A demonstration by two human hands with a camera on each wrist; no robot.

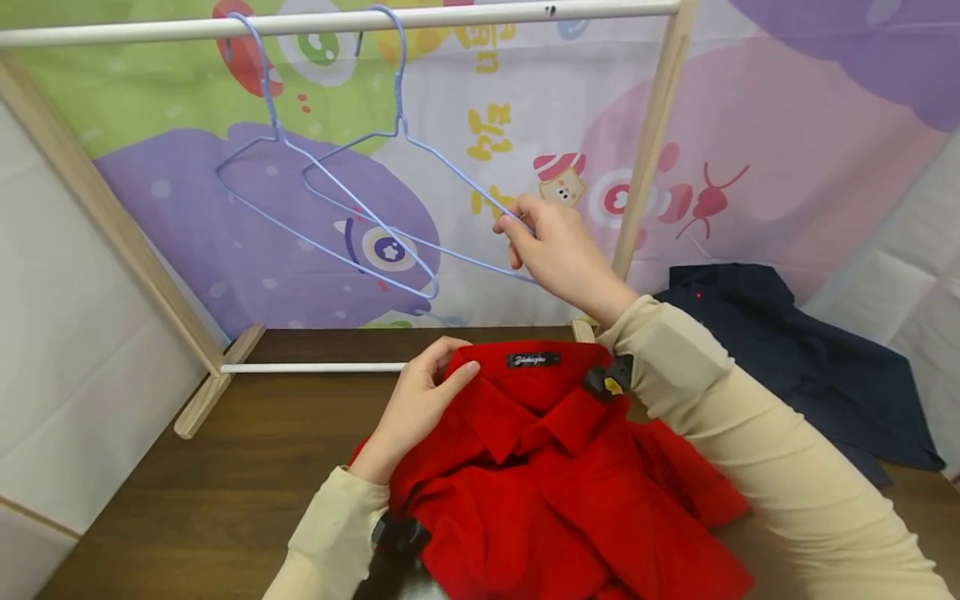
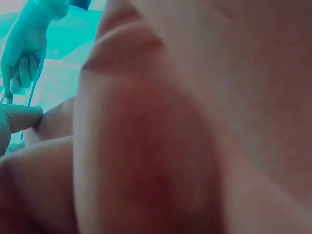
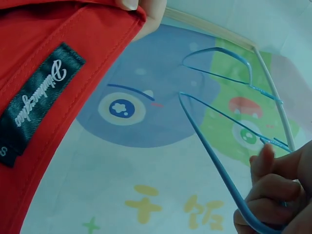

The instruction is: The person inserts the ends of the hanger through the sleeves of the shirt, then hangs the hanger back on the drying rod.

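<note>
A red shirt point(image 1: 555, 492) is at the middle of the bench point(image 1: 300, 450), spreading toward the near edge, with its collar toward the far edge. The cloth is plain and bright. The collar's two points fold down in front, and the body is rumpled into soft creases. One short sleeve spreads toward the bench's right side. Inside the neck is a black label point(image 1: 533, 360) with white script; in the right wrist view a small tag below it shows an S.

The left hand point(image 1: 416, 404) pinches the collar's left corner, thumb on the inner side. The right hand point(image 1: 562, 250) has its grip closed on the sloping arm of a light blue hanger point(image 1: 400, 79), which hangs on a white rail point(image 1: 480, 15) beside a second hanger point(image 1: 277, 129). The rack stands along the bench's far edge. A dark blue garment point(image 1: 817, 350) lies at the far right corner.
</note>
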